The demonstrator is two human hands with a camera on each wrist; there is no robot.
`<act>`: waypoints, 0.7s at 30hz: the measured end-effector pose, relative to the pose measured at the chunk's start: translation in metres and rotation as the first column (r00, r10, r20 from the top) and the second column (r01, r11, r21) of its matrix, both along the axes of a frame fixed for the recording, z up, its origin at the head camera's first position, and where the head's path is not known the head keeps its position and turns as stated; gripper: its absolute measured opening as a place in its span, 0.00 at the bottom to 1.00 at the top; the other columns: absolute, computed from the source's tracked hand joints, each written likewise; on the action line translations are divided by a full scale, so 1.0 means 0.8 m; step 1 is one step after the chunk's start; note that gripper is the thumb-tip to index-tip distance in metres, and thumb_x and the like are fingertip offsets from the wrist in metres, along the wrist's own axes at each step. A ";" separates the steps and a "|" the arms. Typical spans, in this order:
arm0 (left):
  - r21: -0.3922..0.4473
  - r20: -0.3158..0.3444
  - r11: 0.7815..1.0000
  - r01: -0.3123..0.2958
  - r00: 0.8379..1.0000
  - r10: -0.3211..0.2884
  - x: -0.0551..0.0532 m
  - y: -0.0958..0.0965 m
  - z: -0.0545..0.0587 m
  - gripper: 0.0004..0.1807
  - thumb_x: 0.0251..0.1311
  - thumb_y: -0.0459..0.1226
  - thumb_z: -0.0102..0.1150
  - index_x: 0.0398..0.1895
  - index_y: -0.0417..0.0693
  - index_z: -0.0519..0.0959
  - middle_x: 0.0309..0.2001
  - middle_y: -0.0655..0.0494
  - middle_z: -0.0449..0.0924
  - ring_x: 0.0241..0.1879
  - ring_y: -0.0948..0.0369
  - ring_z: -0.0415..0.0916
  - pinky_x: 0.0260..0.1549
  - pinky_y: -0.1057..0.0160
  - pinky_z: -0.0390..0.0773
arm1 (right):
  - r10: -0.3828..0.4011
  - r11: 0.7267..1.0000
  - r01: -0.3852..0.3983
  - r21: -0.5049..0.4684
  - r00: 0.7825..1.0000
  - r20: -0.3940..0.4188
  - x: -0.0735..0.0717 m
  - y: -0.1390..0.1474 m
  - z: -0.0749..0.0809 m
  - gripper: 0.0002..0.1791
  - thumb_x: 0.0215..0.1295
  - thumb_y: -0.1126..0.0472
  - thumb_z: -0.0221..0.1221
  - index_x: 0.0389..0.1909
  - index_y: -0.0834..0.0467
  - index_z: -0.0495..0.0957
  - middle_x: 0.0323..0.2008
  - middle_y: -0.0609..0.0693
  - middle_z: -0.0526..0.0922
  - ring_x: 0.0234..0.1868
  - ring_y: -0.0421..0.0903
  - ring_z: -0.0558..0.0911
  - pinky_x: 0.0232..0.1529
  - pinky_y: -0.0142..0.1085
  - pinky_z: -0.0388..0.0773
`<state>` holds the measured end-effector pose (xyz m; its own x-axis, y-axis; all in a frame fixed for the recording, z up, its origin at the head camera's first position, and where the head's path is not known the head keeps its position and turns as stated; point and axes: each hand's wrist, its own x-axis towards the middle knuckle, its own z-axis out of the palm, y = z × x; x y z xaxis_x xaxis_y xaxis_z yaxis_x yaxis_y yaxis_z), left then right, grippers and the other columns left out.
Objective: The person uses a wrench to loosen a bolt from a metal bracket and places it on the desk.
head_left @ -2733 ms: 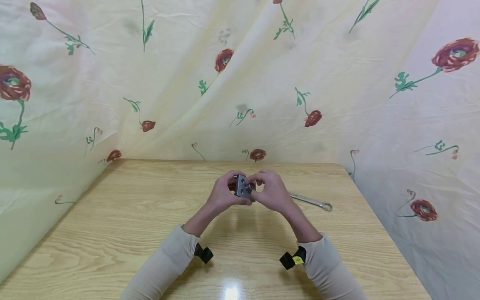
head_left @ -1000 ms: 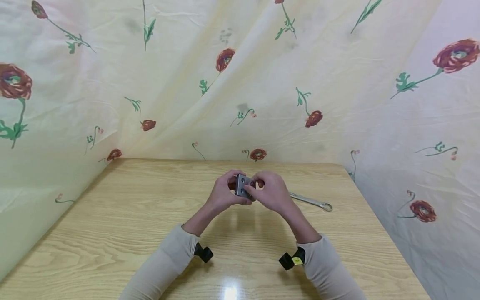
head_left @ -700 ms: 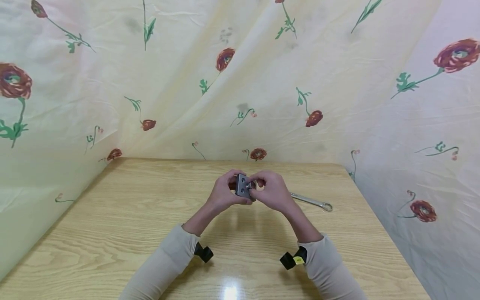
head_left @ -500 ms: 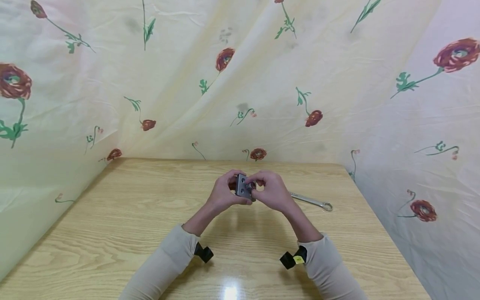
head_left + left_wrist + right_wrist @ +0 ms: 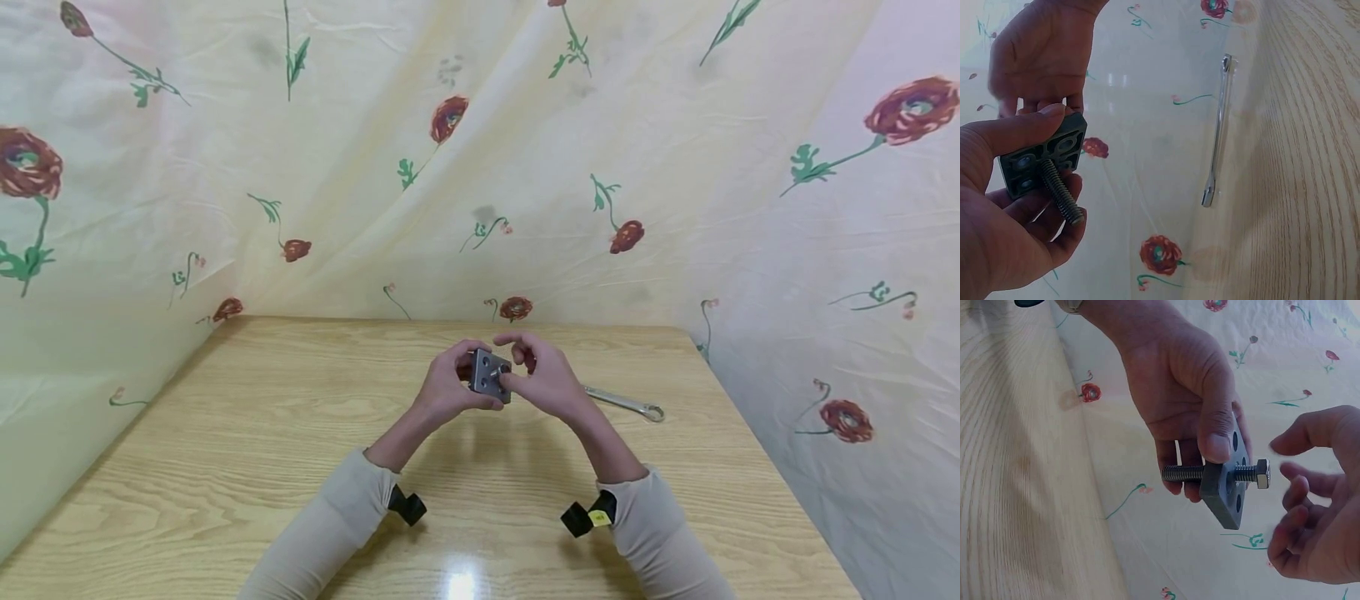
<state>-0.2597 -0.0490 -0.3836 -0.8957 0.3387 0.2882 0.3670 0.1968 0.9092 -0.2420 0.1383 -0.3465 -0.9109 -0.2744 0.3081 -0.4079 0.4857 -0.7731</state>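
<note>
Above the table (image 5: 225, 433), left grip (image 5: 444, 390) clasps plate (image 5: 1222, 503); right grip (image 5: 548, 380) parted.

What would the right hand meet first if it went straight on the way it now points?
Probably the bolt head, which sticks out of the dark plate toward the right hand. The right wrist view shows a gap, though depth is unclear.

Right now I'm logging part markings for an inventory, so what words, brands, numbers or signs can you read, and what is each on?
None can be read.
Yellow label on the black wrist camera at the right sleeve: too small to read.
Wrench: any marking is too small to read.
Plate and bolt head: no lettering can be made out.
</note>
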 end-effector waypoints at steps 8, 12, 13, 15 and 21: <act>-0.006 0.007 1.000 0.001 1.000 0.000 0.001 0.000 0.000 0.38 0.38 0.30 0.82 0.58 0.47 0.76 0.48 0.42 0.86 0.40 0.59 0.79 0.44 0.63 0.78 | -0.222 0.968 0.223 0.115 0.975 -0.023 0.000 -0.005 -0.002 0.19 0.69 0.42 0.58 0.34 0.55 0.80 0.25 0.47 0.70 0.25 0.45 0.67 0.25 0.34 0.61; -0.013 0.006 1.000 -0.004 1.000 0.004 0.001 0.000 0.000 0.38 0.38 0.31 0.82 0.58 0.48 0.76 0.48 0.43 0.86 0.41 0.59 0.79 0.44 0.62 0.79 | -0.268 0.931 0.265 0.252 0.963 -0.020 0.002 -0.010 -0.005 0.30 0.71 0.34 0.50 0.21 0.53 0.76 0.17 0.45 0.69 0.18 0.43 0.68 0.19 0.34 0.60; -0.014 0.004 1.000 -0.003 1.000 0.003 0.001 0.000 0.000 0.38 0.38 0.31 0.82 0.58 0.48 0.76 0.48 0.43 0.86 0.41 0.58 0.79 0.45 0.61 0.79 | -0.271 0.925 0.265 0.273 0.962 -0.017 0.003 -0.012 -0.006 0.32 0.71 0.33 0.49 0.19 0.53 0.76 0.15 0.45 0.69 0.17 0.43 0.67 0.18 0.34 0.59; -0.018 -0.002 1.000 -0.003 1.000 0.003 0.000 0.000 -0.001 0.38 0.39 0.32 0.81 0.58 0.48 0.76 0.48 0.43 0.86 0.41 0.58 0.80 0.46 0.59 0.79 | -0.272 0.915 0.262 0.306 0.962 -0.012 0.003 -0.016 -0.008 0.35 0.71 0.31 0.47 0.16 0.53 0.76 0.12 0.44 0.68 0.15 0.43 0.67 0.17 0.33 0.58; -0.016 -0.008 1.000 -0.002 1.000 0.002 0.001 0.000 -0.001 0.38 0.39 0.31 0.81 0.58 0.46 0.76 0.48 0.42 0.86 0.41 0.58 0.80 0.49 0.51 0.80 | -0.257 0.910 0.250 0.330 0.966 -0.023 0.004 -0.020 -0.010 0.32 0.73 0.36 0.49 0.17 0.53 0.80 0.12 0.45 0.71 0.15 0.43 0.68 0.17 0.33 0.60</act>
<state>-0.2590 -0.0487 -0.3842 -0.8938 0.3417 0.2904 0.3742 0.2116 0.9029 -0.2385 0.1220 -0.3546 -0.9684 -0.1153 0.2212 -0.2229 0.7981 -0.5597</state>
